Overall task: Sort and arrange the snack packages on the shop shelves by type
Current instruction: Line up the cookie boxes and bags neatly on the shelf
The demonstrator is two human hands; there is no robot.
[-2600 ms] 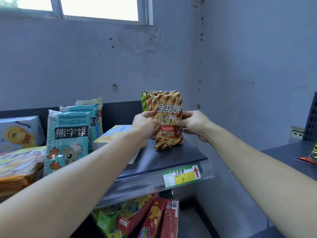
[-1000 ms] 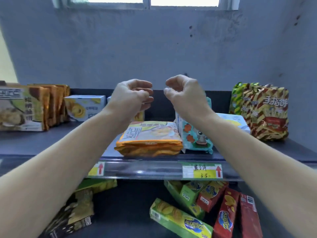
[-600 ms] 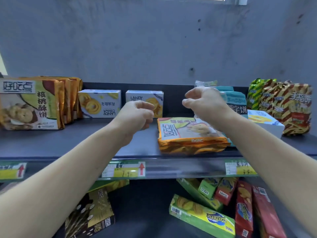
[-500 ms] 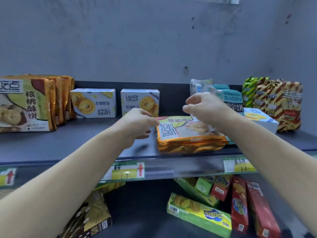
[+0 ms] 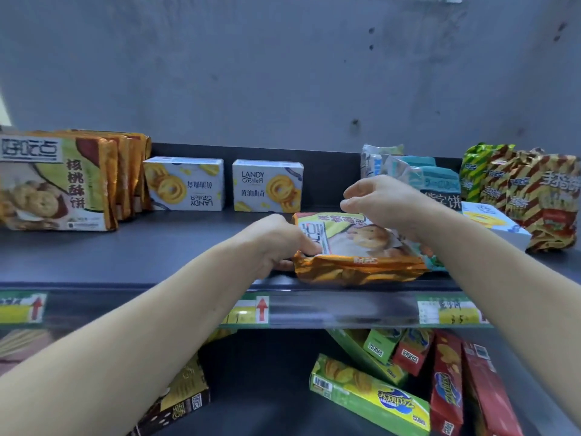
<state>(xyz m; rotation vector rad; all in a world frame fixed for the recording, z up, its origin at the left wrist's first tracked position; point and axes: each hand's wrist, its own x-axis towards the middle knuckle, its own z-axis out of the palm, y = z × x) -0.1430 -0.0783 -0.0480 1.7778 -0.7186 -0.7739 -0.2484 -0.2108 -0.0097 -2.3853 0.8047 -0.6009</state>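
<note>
One orange biscuit pack (image 5: 358, 247): left hand (image 5: 276, 243) pinches its end, right hand (image 5: 386, 206) hovers, seemingly empty.

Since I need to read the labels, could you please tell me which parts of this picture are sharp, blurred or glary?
Head view: the upright LANDY Castle box reads sharply; the orange cookie bag gripped by the left hand is smeared; the price rail is blurred with pale glare; the lower shelf lies in shadow.
</note>
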